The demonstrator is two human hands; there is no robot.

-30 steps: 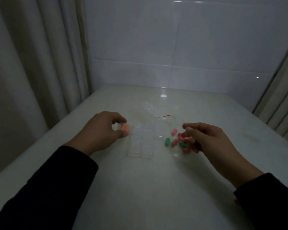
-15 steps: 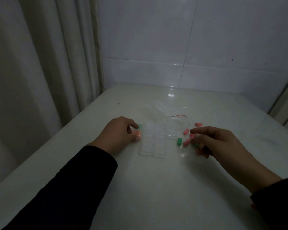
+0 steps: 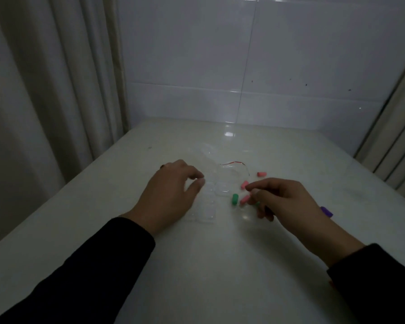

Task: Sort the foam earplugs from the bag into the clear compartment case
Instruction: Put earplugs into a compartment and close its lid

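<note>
Green earplug (image 3: 257, 203) half hidden under right hand (image 3: 283, 199) fingers (image 3: 255, 191).

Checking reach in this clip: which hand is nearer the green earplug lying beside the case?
Right. The right hand has its fingertips just right of the green earplug; the left hand is on the far side of the case, to the earplug's left.
</note>
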